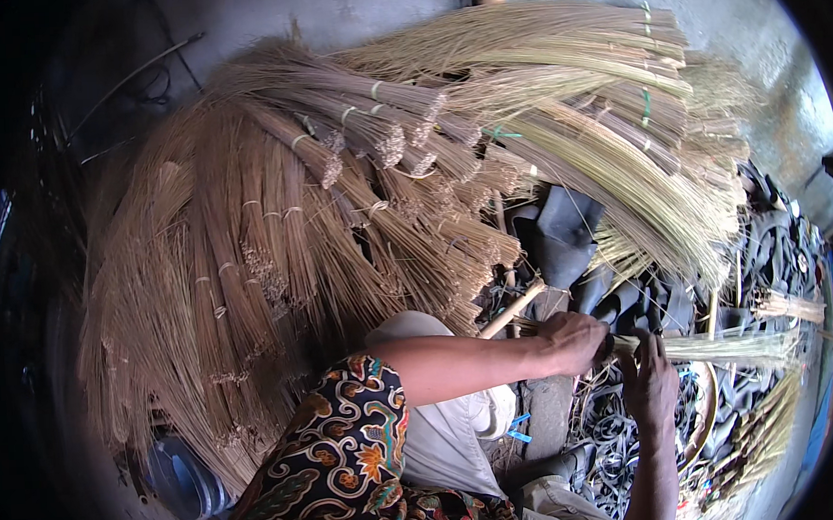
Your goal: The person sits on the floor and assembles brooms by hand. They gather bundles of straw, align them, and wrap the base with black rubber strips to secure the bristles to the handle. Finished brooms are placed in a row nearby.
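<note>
Here both hands — left hand [576,339], right hand [649,380] — grip a straw bundle [727,347].

two hands [578,338], many tied broom bundles [358,197]

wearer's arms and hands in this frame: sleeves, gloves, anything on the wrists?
Both hands are bare: no gloves, and no rings, watch or bands that show. The left hand comes off a forearm bare up to a short sleeve of dark batik-style cloth with orange, cream and teal floral swirls. The right hand has a bare forearm to the frame edge, no sleeve in view.
</note>
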`<action>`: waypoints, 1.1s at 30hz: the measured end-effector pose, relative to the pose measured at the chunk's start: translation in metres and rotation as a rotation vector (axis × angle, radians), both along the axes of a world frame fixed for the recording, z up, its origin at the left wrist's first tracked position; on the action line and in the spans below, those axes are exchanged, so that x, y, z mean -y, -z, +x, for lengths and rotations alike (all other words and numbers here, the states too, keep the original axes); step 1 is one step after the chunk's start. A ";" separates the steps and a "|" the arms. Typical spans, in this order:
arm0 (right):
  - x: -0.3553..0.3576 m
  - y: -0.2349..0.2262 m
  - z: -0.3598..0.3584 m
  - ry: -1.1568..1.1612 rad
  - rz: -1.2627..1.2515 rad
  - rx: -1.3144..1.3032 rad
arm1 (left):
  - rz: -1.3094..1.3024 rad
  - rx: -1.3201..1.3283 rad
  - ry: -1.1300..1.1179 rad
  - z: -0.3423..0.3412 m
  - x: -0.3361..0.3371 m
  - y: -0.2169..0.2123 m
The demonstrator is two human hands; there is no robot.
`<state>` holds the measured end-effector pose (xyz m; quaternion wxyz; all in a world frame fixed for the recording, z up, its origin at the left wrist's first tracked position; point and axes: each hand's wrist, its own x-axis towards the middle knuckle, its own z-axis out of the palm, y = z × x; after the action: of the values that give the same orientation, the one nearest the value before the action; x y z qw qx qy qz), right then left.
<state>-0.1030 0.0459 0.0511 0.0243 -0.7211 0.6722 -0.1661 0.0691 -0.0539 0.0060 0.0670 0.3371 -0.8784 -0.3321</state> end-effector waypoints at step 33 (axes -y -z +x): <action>0.006 0.022 0.036 0.280 -0.438 0.355 | 0.405 -0.607 -0.248 -0.010 0.008 -0.037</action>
<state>-0.0668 0.0402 0.0289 -0.0374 -0.5694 0.6984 -0.4320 0.0596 -0.0618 0.0433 0.2957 0.3336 -0.6876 -0.5732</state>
